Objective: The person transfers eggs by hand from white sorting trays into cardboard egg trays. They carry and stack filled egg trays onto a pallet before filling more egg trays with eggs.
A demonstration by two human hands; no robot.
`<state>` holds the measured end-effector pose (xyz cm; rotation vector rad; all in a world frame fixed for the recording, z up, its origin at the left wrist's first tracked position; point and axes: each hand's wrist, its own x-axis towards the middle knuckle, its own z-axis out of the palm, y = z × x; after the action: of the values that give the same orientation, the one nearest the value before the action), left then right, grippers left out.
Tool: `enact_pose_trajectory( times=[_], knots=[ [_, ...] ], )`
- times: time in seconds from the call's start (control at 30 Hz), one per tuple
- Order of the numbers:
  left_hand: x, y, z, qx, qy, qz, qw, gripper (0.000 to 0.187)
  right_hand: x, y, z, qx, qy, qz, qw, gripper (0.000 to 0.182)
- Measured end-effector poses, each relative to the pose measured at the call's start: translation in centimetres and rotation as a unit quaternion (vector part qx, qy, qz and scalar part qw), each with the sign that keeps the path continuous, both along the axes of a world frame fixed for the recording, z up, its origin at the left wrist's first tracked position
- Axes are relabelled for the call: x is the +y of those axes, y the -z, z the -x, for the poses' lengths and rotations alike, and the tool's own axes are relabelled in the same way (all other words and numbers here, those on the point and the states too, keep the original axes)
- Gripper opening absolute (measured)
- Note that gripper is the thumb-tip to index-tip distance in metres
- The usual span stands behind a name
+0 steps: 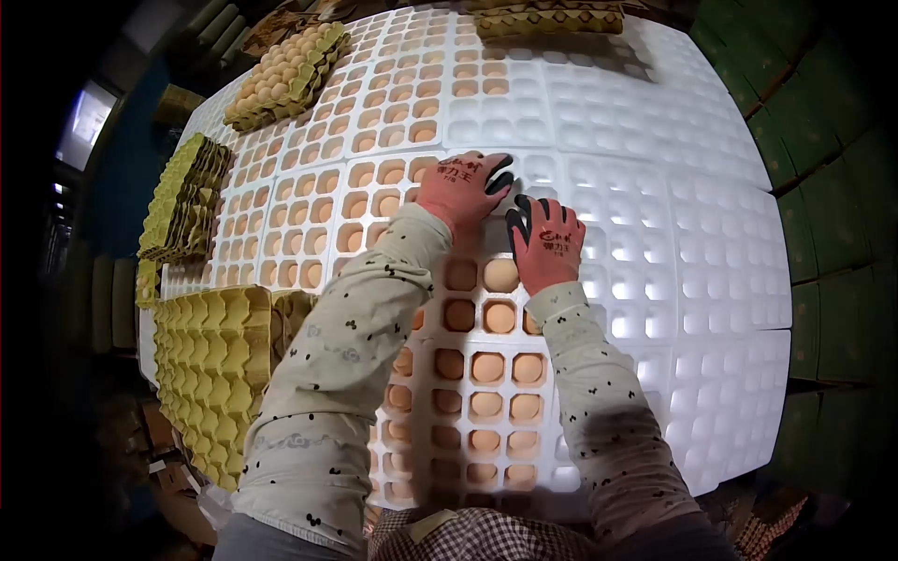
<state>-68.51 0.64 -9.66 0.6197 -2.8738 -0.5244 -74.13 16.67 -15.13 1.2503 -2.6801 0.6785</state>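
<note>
Both my hands wear pink gloves with black fingertips and reach over the white foam egg trays (617, 243). My left hand (463, 192) is curled over cells at the middle of the trays, its fingers bent to the right; whatever is under them is hidden. Just right of it, my right hand (550, 245) hangs low over the cells, thumb and fingers apart, with no egg visible between them. Its palm side is hidden. A brown egg (500, 275) sits in a cell below the hands, with another egg (499, 317) nearer me.
Eggs fill cells on the left and front, while cells on the right show bare white foam. A yellow carton (290, 70) heaped with eggs stands at back left. Stacked pulp cartons (182, 201) and a leaning carton (210, 365) line the left. Green crates (828, 224) rise at right.
</note>
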Motion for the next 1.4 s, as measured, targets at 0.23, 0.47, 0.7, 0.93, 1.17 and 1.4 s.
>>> enact_pose_trajectory(
  times=[0.23, 0.47, 0.7, 0.93, 1.17, 1.4],
  knots=[
    [2.6, 7.4, 2.3, 0.245, -0.112, -0.155, 0.950, 0.042, 0.5, 0.6, 1.0, -0.067, -0.029, 0.173, 0.982, 0.049],
    [-0.8, -12.9, -8.3, 0.349, -0.033, -0.398, 0.848, 0.035, 0.8, 0.6, -0.1, 0.022, -0.144, 0.035, 0.989, 0.061],
    [3.6, -24.4, -37.6, 0.253, 0.046, -0.193, 0.947, 0.054, 0.3, 0.5, -3.3, 0.096, -0.124, -0.128, 0.979, 0.061],
    [7.7, -20.4, -54.1, -0.179, -0.117, 0.066, 0.975, 0.092, -0.7, 0.8, -5.9, 0.044, -0.125, -0.129, 0.983, 0.049],
    [5.4, -16.6, -59.2, -0.004, -0.083, 0.122, 0.989, 0.084, -6.6, -3.6, -12.5, 0.002, -0.022, -0.167, 0.986, 0.073],
    [-4.6, -19.0, -73.4, -0.101, -0.230, 0.344, 0.905, 0.083, 1.3, -16.2, -29.8, -0.350, -0.206, 0.118, 0.906, 0.036]
  ],
)
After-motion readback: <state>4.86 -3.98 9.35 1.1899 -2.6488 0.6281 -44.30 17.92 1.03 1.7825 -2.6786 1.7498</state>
